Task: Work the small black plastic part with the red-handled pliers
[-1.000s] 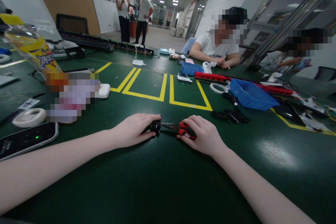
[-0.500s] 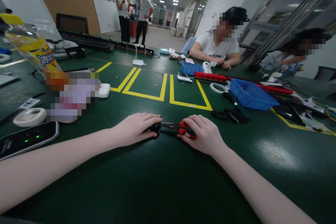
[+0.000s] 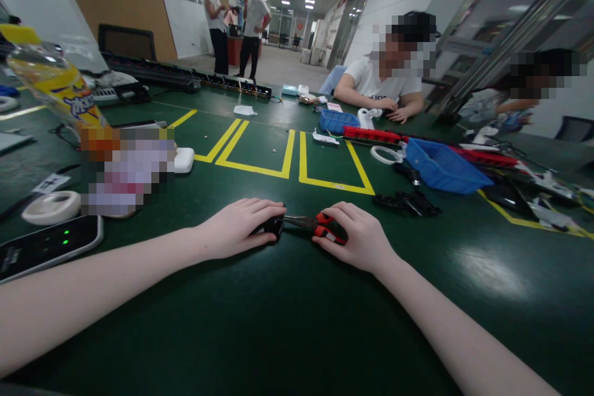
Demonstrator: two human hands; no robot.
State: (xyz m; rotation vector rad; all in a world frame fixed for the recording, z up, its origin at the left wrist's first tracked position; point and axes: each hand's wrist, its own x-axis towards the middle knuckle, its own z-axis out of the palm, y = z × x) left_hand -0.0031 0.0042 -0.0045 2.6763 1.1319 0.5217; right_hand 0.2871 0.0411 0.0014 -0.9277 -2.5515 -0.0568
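Observation:
Near the middle of the green table, my left hand is closed on a small black part, pinched between thumb and fingers. My right hand grips the red handles of long-nose pliers. The metal jaws point left and their tip meets the black part; whether they clamp it is too small to tell. Several black pieces lie on the table to the right, beyond my right hand.
Blue trays and red strips lie at the right. On the left are a yellow-capped bottle, a tape roll, a black device and a white case. Across the table, a person sits.
My hands, the pliers and the black part stay almost still. Across the table, the seated person's hands have shifted slightly.

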